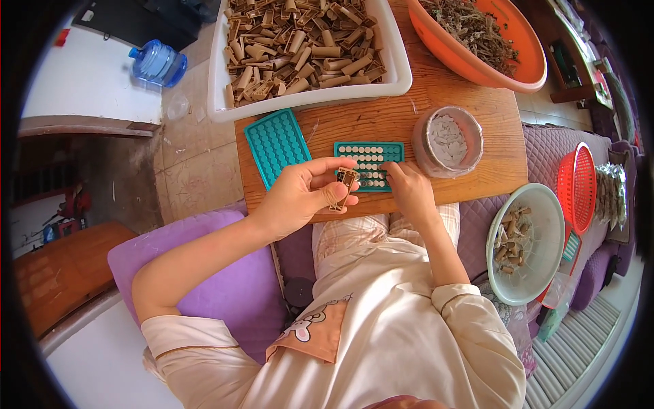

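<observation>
My left hand (310, 193) pinches a small brown-gold plastic casing (347, 179) between thumb and fingers, its hollow, ribbed side showing. It is held just over the left edge of a teal tray (397, 147). Rows of small white discs (361, 149) sit in that tray, with some darker round pieces in the near rows. My right hand (411, 189) rests at the tray's right side, fingertips bent together on its near rows. Whatever those fingers pinch, if anything, is hidden. A second teal tray (278, 146), with rows of round pockets, lies tilted to the left.
A white bin (313, 101) heaped with tan casings stands at the table's far side. Beside it is an orange basin (477, 68) of brownish pieces. A round tub (470, 160) holds white scraps. On the right are a pale green basin (545, 273) and a red basket (575, 184).
</observation>
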A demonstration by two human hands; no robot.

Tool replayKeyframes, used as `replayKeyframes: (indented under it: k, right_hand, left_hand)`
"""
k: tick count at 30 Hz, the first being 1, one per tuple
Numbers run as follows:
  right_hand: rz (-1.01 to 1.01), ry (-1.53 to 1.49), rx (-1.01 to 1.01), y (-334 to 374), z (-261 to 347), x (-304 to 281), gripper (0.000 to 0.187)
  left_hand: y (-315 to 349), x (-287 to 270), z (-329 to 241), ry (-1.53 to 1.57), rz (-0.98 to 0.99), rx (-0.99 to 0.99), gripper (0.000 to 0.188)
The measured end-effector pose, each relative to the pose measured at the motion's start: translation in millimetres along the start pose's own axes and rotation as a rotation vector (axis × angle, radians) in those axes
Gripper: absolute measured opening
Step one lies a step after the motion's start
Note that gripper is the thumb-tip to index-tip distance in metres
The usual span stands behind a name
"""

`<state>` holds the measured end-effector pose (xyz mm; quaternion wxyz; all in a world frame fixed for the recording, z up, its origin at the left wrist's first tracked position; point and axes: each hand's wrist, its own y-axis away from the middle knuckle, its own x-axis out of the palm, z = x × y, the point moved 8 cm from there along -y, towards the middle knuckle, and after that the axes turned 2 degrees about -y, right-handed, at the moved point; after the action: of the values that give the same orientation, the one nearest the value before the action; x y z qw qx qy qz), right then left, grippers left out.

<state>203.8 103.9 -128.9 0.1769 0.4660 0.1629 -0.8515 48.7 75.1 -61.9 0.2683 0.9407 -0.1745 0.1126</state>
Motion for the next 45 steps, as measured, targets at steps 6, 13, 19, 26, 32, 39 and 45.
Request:
replayKeyframes:
  k: [6,13,19,26,32,39,45]
  right_hand:
    - [-0.587,-0.581,0.038,14.1,43.3,-63.5,0.024]
    - [-0.624,-0.485,-0.329,13.6,113.2,-73.8,0.025]
    - [-0.556,-0.655,-0.050,18.0,61.6,-61.7,0.025]
    - [-0.104,-0.111,0.192,17.7,-3.3,-9.9,0.024]
    - [-0.103,-0.030,0.103,20.4,4.2,-1.8,0.021]
    - [-0.512,-0.372,-0.030,22.9,71.0,-73.8,0.022]
    - [-0.583,-0.428,-0.302,19.5,111.7,-77.1,0.025]
  left_hand:
    - [3.7,1.8,6.0,-0.037,0.012,0.024,0.037]
    - [11.6,8.2,1.2,-0.131,0.012,0.086,0.031]
    - [15.1,12.2,-2.5,-0.120,-0.005,0.080,0.024]
    - [17.0,14.0,0.6,-0.146,0.003,0.036,0.025]
    - [15.7,14.3,-1.4,-0.180,0.000,0.051,0.027]
    - [18.2,15.7,1.7,-0.279,0.045,0.036,0.031]
    - [15.4,15.4,1.8,-0.375,0.021,0.116,0.028]
